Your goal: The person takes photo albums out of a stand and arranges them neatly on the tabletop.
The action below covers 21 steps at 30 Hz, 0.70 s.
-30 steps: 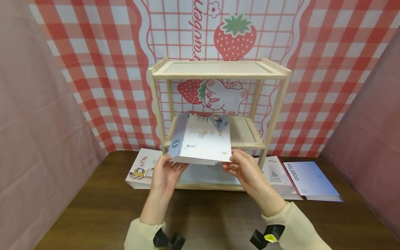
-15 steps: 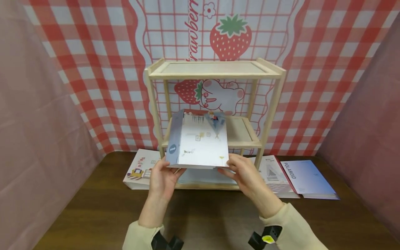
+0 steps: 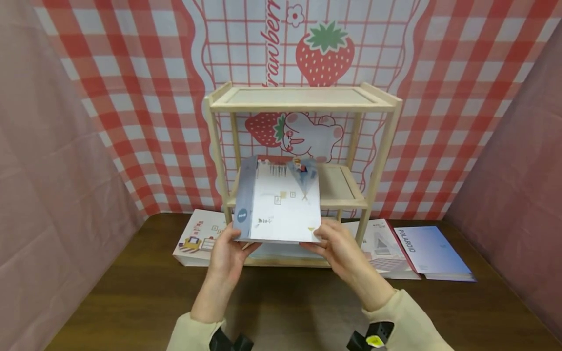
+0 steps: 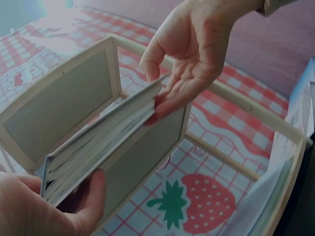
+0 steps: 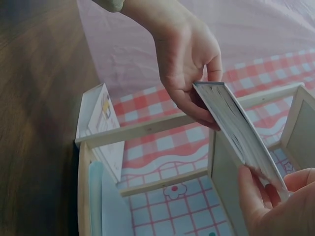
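A thick book (image 3: 285,204) with a white cover and a blue-grey spine strip tilts over the front of the wooden rack's middle shelf (image 3: 340,187). My left hand (image 3: 226,256) pinches its near left corner, thumb on the cover and fingers beneath. At the near right corner my right hand (image 3: 344,251) grips it the same way. The page edges of the book (image 4: 98,147) show between both hands in the left wrist view. Whether its far end touches the shelf, I cannot tell.
The rack's top shelf (image 3: 303,96) is above. A pale blue flat item (image 3: 285,251) lies on the bottom shelf. Left stands a thick white book (image 3: 197,241); at right lie a grey-white book (image 3: 382,248) and a blue POLAROID book (image 3: 434,253). A checked cloth (image 3: 162,97) hangs behind.
The near edge of the book has come down and slightly toward me, tilting the cover more. Both hands have moved down with it, keeping their grip. The head view has shifted slightly.
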{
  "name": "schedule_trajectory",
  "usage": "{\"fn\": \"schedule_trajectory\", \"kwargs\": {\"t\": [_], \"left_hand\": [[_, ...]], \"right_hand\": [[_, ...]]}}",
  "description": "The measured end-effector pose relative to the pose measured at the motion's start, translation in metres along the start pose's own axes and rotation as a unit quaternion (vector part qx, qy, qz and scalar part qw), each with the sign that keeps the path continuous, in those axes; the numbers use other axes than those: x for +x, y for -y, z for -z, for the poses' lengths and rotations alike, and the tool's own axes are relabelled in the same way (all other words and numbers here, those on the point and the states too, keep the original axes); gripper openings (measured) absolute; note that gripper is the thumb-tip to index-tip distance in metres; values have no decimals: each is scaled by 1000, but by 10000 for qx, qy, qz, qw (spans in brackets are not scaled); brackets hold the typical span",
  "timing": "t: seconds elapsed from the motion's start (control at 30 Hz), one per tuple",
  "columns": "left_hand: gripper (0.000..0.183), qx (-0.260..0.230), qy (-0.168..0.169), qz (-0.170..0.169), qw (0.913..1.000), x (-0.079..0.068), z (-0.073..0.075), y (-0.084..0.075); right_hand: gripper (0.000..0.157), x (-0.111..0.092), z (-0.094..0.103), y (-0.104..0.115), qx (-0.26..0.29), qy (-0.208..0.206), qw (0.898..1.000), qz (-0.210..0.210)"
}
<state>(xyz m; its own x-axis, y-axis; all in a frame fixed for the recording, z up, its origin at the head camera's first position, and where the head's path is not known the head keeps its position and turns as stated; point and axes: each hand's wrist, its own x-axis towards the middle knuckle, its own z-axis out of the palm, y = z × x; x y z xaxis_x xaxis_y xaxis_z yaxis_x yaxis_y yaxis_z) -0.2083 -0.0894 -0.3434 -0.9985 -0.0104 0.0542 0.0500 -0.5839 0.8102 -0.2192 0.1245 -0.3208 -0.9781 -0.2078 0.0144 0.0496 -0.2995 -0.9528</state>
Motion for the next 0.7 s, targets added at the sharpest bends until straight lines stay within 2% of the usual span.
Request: {"fn": "schedule_trajectory", "kwargs": {"t": [0.17, 0.43, 0.7], "left_hand": [[42, 584, 256, 112, 9979, -2, 5, -1], [42, 865, 554, 311, 9942, -1, 13, -2], [42, 1166, 439, 454, 9912, -4, 19, -3]], "right_hand": [[19, 0, 2, -2, -33, -61, 10000, -24], [16, -3, 3, -5, 87, -180, 9998, -87], [19, -7, 6, -15, 4, -127, 9998, -126]]}}
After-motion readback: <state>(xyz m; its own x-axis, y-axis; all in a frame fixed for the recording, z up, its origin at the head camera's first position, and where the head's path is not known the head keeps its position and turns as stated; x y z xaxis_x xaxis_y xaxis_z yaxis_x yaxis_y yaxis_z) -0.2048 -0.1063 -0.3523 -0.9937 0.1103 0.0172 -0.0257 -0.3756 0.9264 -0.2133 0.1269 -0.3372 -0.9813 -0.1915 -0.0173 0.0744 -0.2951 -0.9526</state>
